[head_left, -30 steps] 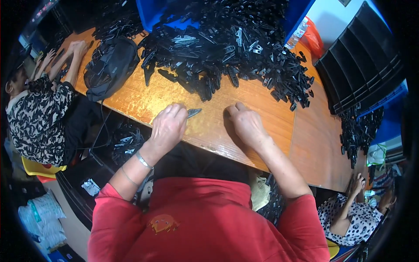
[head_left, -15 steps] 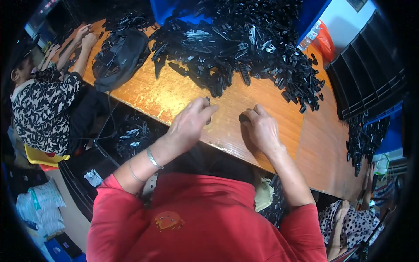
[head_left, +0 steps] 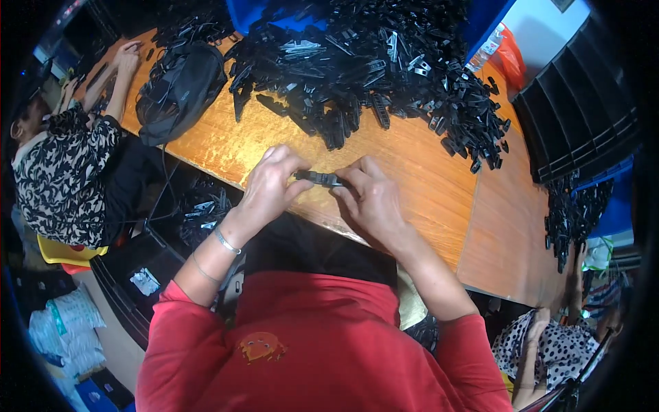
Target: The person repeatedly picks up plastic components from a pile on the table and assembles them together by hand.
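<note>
Over the near edge of the wooden table [head_left: 419, 206], a small, narrow black plastic piece [head_left: 318, 178] is held level between my two hands. My left hand [head_left: 269, 184] pinches its left end with thumb and fingers. At its right end, my right hand [head_left: 374, 198] closes thumb and forefinger on it. Fingertips cover both ends, so I cannot tell whether it is one part or two joined. Beyond my hands lies a big heap of similar black plastic parts [head_left: 336, 75], a few showing silvery metal.
A black backpack [head_left: 180, 96] rests left of the heap. Blue bin walls [head_left: 489, 29] rise behind it, near a red plastic bag [head_left: 509, 58]. Black trays [head_left: 580, 113] stand at right. One co-worker [head_left: 65, 178] sits at left, another person [head_left: 542, 347] at lower right.
My hands have come together from apart: the right moved left and the left shifted slightly left. Both now meet on one black piece.
</note>
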`<state>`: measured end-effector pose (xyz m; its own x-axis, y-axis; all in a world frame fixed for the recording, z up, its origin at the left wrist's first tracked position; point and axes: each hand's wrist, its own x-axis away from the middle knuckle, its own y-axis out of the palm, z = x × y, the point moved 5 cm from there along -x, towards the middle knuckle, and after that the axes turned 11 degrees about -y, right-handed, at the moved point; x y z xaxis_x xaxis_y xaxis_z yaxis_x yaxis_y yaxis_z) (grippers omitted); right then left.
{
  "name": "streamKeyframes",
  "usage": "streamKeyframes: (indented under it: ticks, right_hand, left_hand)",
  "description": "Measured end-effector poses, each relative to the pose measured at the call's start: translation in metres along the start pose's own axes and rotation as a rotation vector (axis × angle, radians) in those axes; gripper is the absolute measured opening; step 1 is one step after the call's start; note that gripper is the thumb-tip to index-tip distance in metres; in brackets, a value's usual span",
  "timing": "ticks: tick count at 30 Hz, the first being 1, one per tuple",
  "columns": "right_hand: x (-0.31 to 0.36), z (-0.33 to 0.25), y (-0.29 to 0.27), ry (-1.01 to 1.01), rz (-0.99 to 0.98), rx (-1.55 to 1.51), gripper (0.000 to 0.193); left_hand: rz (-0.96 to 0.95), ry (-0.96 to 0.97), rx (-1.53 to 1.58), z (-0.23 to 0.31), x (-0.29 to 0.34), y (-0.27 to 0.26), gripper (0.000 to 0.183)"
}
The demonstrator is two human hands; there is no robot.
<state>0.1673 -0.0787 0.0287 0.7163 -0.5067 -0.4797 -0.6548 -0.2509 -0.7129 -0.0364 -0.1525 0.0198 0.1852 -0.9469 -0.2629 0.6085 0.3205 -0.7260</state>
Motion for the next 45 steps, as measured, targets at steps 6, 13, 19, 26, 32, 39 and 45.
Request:
streamKeyframes:
  ticks: [6, 13, 19, 26, 32, 39, 45]
  right_hand:
    - [-0.006, 0.018, 0.008, 0.032, -0.009, -0.054, 0.021]
    - [-0.027, 0.02, 0.035, -0.19, -0.092, 0.009, 0.021]
    - [-0.006, 0.023, 0.019, -0.204, -0.256, -0.027, 0.015]
    - [0.044, 0.153, -0.123, 0.278, 0.173, 0.573, 0.022]
    - [0.035, 0.168, -0.111, 0.306, 0.015, 0.592, 0.028]
    - [0.018, 0.092, -0.072, 0.305, -0.063, 0.26, 0.035]
    - [0.028, 0.099, -0.081, 0.132, 0.005, 0.235, 0.025]
  left_hand:
    - [0.021, -0.002, -0.017, -0.006, 0.002, 0.003, 0.028]
    - [0.083, 0.035, 0.037, -0.001, 0.001, 0.012, 0.022]
    - [-0.215, -0.38, -0.06, -0.04, 0.023, -0.058, 0.024]
    - [0.027, -0.439, -0.125, -0.08, 0.047, -0.133, 0.031]
    - [0.114, 0.03, -0.26, -0.004, -0.049, -0.035, 0.041]
    - [0.123, 0.109, -0.329, -0.016, -0.073, -0.009, 0.033]
    - [0.219, 0.2, -0.292, -0.017, -0.061, -0.012, 0.021]
